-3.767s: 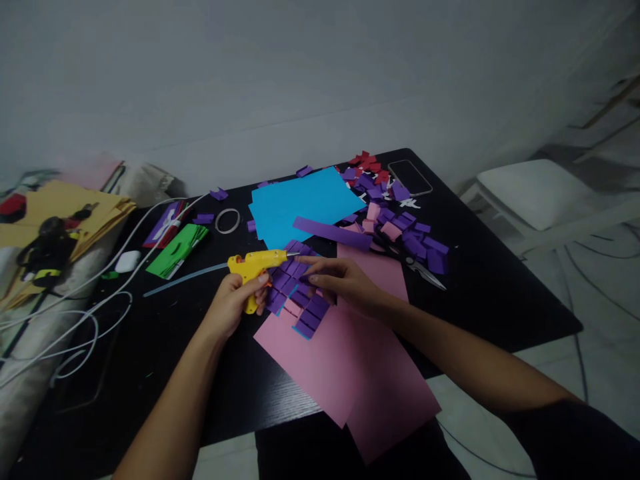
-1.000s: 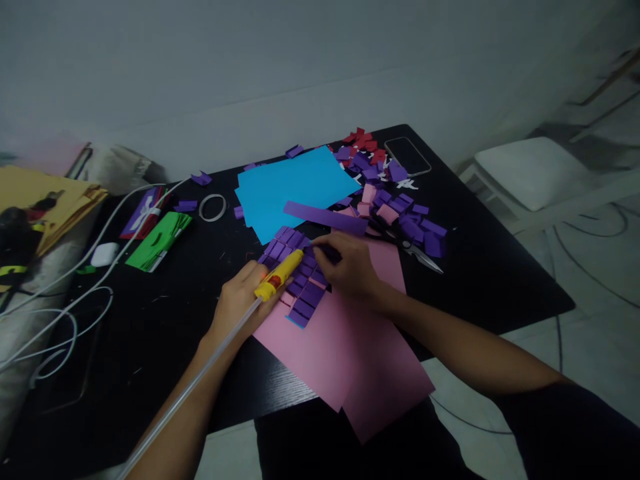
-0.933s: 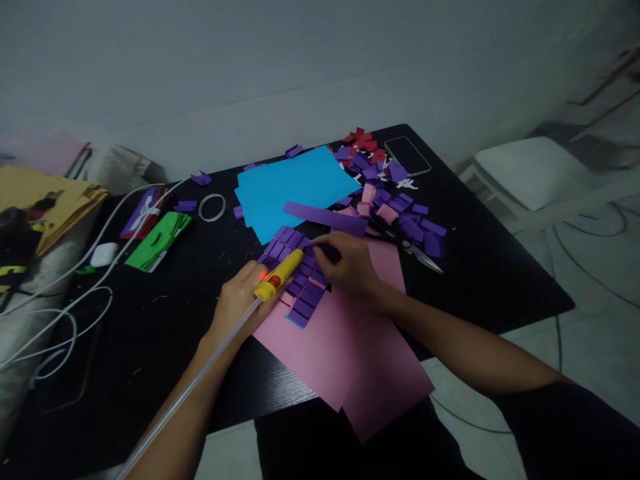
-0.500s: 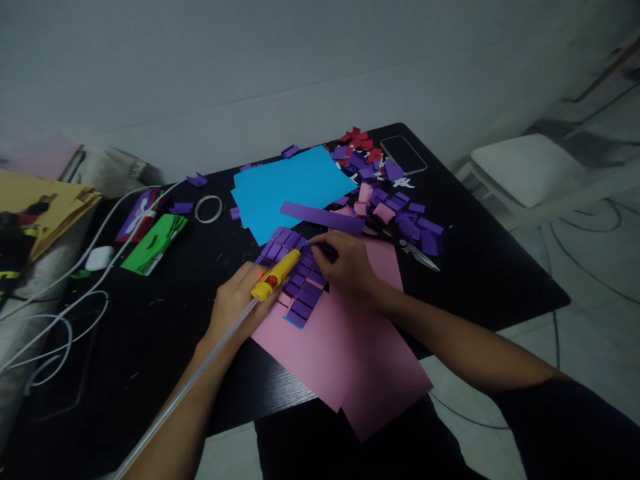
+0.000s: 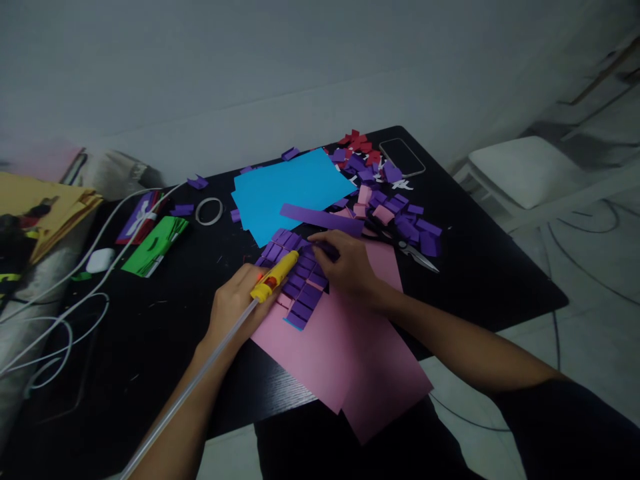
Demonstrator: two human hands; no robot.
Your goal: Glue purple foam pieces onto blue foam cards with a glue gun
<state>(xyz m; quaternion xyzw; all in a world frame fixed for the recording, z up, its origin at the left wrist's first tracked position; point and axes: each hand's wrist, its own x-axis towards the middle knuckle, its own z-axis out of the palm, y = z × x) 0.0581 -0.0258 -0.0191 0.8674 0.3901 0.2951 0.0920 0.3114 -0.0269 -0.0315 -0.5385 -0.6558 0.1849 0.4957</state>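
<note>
My left hand [image 5: 237,297] is wrapped round a yellow glue gun [image 5: 275,275] with a clear glue stick [image 5: 200,373] running back over the forearm. The gun's tip lies over a sheet covered with rows of purple and pink paper pieces [image 5: 306,303]. At the sheet's upper right edge, my right hand [image 5: 345,263] has its fingers pinched together; a dark purple bit shows under them, too small to make out. Beneath lie pink paper sheets [image 5: 320,353]. A long purple strip [image 5: 323,219] rests just beyond my right hand.
Blue sheets [image 5: 295,187] lie behind. Right of them are purple pieces [image 5: 407,230], red pieces [image 5: 356,141], scissors [image 5: 417,255] and a phone [image 5: 403,156]. A tape ring [image 5: 209,211], green paper [image 5: 156,245], a white case [image 5: 100,260] and white cables [image 5: 70,333] are at left.
</note>
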